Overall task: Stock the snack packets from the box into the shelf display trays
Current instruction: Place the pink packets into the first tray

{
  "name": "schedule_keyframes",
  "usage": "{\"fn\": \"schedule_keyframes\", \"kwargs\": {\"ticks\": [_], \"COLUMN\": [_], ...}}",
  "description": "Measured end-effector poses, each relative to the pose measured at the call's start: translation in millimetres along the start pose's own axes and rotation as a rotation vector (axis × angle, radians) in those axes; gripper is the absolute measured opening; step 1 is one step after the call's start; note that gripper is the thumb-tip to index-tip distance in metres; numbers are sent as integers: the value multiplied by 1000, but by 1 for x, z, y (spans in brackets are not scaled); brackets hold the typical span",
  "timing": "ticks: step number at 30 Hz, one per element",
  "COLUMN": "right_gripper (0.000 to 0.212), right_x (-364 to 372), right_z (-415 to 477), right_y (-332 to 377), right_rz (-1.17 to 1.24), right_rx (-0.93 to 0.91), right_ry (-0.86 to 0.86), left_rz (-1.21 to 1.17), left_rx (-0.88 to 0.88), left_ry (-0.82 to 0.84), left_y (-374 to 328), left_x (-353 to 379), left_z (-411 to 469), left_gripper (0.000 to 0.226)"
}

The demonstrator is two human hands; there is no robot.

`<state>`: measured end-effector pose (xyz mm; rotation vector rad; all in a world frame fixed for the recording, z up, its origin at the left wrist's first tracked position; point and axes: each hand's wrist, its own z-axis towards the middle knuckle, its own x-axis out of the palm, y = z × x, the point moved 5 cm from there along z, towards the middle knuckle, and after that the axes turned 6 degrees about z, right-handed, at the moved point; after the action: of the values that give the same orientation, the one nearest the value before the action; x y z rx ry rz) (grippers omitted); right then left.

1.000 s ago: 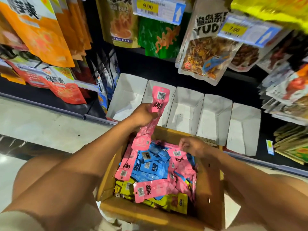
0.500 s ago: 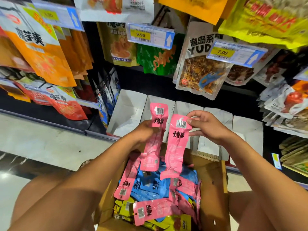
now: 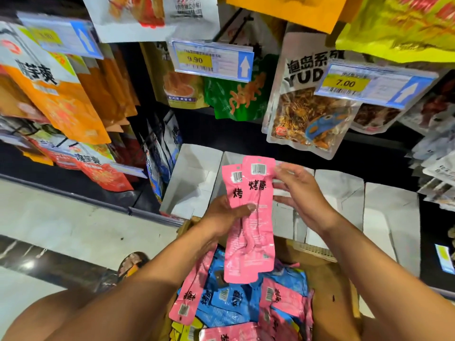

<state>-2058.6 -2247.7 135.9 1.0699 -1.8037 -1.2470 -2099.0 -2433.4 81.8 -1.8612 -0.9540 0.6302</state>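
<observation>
Head view: left grip (image 3: 229, 215) pinches two pink packets (image 3: 256, 217), right grip (image 3: 302, 198) loose at top; square edges, load 11 o'clock tray (image 3: 194, 173).

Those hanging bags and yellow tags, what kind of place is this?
Probably a shop's snack aisle: price tags reading 9.90 and 7.00, hanging snack bags, and white display trays on the shelf.
</observation>
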Motion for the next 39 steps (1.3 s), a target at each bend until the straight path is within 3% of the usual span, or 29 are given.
{"fn": "schedule_keyframes", "kwargs": {"ticks": [4, 7, 12, 16, 23, 26, 31, 33, 35, 36, 39], "right_gripper": [33, 21, 21, 45, 43, 43, 61, 46, 14, 7, 33], "right_x": [19, 25, 18, 20, 27, 29, 27, 28, 30, 29, 27], "right_z": [-19, -22, -21, -31, -39, -40, -36, -36, -35, -33, -27], "right_y": [-26, -32, -24, -23, -23, -20, -24, -24, -26, -26, -25], "right_rz": [-233, -183, 152, 389, 665, 677, 639, 631, 593, 570, 460], "right_rx": [180, 145, 209, 369, 460, 524, 582, 596, 564, 531, 386], "right_ry": [212, 188, 91, 195, 201, 237, 205, 241, 246, 229, 166], "left_rz": [-184, -203, -331, -477, -625, -648, -616, -588, -570, -564, -629], "left_rx": [20, 3, -58, -69, -95, -104, -119, -128, -140, -148, -225], "left_ry": [-85, -104, -131, -117, -68, -53, -74, -93, -113, -120, -112], "left_y": [-2, -4, -2, -6, -10, -11, -12, -11, -8, -8, -6], "left_x": [-6, -7, -11, -14, -18, -17, -19, -20, -22, -22, -24], "left_z": [-1, -6, -10, -17, -22, -24, -25, -25, -24, -24, -24], "left_gripper": [31, 29, 24, 15, 15, 19, 32, 32, 34, 34, 48]}}
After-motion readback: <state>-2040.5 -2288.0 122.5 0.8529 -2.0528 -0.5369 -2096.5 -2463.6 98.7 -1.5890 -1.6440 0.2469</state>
